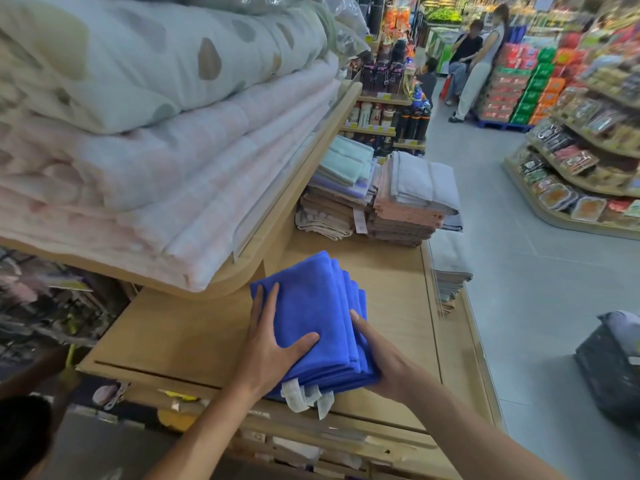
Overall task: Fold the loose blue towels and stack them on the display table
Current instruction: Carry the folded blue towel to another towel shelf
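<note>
A stack of folded blue towels [320,306] lies on the wooden display table [180,334], with white care labels hanging over the near edge. My left hand [268,344] rests flat on top of the stack, fingers spread and thumb out to the right. My right hand [379,355] presses against the stack's right side, its fingers along the layered edges.
A raised shelf with folded quilts [156,133] overhangs the table at the left. Stacks of pink, grey and beige towels [405,202] stand at the table's far end. Grey towels [450,268] lie at the right edge. A dark bag [613,368] sits on the aisle floor.
</note>
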The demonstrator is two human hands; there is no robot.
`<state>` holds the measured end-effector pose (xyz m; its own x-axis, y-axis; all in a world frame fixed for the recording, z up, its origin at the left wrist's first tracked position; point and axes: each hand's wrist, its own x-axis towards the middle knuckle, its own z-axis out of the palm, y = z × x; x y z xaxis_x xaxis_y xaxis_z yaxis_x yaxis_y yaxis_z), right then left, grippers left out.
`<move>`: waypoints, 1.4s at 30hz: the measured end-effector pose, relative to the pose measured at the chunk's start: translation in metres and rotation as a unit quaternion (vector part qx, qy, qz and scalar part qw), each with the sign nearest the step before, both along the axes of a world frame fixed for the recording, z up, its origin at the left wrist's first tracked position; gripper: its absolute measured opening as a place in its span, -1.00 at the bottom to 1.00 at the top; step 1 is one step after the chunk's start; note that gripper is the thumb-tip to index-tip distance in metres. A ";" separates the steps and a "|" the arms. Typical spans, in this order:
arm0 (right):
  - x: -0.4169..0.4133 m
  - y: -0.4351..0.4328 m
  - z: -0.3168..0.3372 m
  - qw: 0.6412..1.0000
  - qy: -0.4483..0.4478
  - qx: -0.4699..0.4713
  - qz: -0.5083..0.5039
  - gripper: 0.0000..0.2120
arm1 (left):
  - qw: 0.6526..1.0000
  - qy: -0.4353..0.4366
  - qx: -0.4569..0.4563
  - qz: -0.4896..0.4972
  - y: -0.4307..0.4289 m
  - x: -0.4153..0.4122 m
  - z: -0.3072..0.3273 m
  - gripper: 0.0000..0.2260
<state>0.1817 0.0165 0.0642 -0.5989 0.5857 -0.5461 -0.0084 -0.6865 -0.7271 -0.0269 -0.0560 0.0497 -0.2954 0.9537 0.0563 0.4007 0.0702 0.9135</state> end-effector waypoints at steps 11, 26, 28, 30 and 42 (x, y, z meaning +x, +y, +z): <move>0.123 0.008 0.023 0.989 0.033 0.061 -0.131 -0.33 | 0.993 0.042 0.062 -0.093 0.048 0.115 0.030 0.05; 0.537 -0.039 0.022 0.924 0.015 0.152 -0.351 -0.35 | 0.949 0.013 0.061 -0.310 0.099 0.536 0.054 0.28; 0.583 -0.047 0.006 0.922 0.018 0.133 -0.364 -0.37 | 0.942 0.015 0.043 -0.334 0.099 0.584 0.043 0.25; 0.620 -0.056 -0.013 0.918 0.023 0.100 -0.383 -0.40 | 0.936 0.015 0.022 -0.350 0.096 0.622 0.028 0.24; 0.717 -0.006 -0.089 0.918 -0.011 0.026 -0.395 -0.35 | 0.929 0.031 -0.086 -0.358 0.153 0.720 -0.060 0.18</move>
<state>0.8986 0.0103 -0.0245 0.0339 0.8586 -0.5115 -0.4737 -0.4369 -0.7647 0.6928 0.0973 -0.0107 0.4167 0.9012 -0.1189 0.4520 -0.0919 0.8873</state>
